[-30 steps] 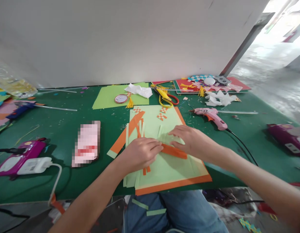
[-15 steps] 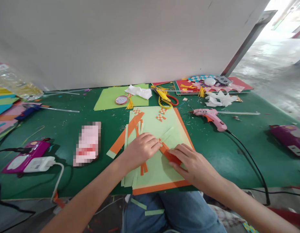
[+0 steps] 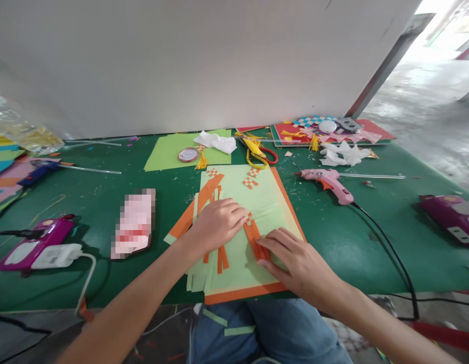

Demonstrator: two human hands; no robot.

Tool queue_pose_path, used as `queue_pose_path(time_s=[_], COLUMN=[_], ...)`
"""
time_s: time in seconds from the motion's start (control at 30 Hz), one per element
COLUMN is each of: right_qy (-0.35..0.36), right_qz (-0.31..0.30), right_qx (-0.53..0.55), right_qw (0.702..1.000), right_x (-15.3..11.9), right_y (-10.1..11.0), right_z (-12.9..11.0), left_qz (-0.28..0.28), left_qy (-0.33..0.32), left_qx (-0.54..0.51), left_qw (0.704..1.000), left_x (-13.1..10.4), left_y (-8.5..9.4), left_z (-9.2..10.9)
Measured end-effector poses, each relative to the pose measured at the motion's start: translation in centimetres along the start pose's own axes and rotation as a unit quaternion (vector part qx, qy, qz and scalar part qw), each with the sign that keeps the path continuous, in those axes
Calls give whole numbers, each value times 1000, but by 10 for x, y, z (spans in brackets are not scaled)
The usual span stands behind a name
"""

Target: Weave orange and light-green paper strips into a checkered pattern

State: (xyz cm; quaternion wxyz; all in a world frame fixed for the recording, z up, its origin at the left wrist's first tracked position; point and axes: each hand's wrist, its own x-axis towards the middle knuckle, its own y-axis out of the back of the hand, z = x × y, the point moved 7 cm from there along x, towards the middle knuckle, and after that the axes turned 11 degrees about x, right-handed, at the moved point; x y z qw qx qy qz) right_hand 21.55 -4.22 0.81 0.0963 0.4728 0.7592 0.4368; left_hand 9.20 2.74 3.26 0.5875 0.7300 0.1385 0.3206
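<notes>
A small piece of orange and pale green paper strips lies on a pale green sheet (image 3: 234,280) with orange edges. My left hand (image 3: 221,222) is closed, its fingertips at the checkered woven end (image 3: 249,218) of the piece. Thin green strips (image 3: 266,211) reach out to the right from that end. My right hand (image 3: 295,255) has its thumb and fingers closed on the lower part of the orange strips (image 3: 253,240). Loose orange strips (image 3: 221,259) lie beneath and beside my left hand. Small finished checkered pieces (image 3: 250,182) rest higher on the sheet.
Yellow-handled scissors (image 3: 254,151) lie behind the sheet. To the right is a pink glue gun (image 3: 331,183) with its cord (image 3: 393,245). A blurred-out pink object (image 3: 134,225) and a purple power strip (image 3: 33,245) are on the left. A plastic bottle (image 3: 24,129) lies back left.
The orange strips have turned to point more toward me, and my right hand has shifted slightly left and down with them. The green strips now fan out rightward. My left hand moved a little.
</notes>
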Motion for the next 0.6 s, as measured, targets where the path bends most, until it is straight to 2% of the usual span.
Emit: queue_pose_path(time_s=[0.2, 0.47, 0.6], right_qy=[-5, 84, 97], right_qz=[5, -48, -76], right_qx=[-30, -64, -75], right_qw=[1000, 993, 989], right_x=[-2, -4, 1], right_y=[12, 8, 11], right_z=[9, -1, -2], left_qz=[17, 26, 14], left_qy=[-43, -57, -53], left_qx=[-73, -73, -69], left_qw=[996, 995, 996], left_x=[-14, -15, -15], left_y=[-1, -7, -7], left_z=[-2, 2, 1])
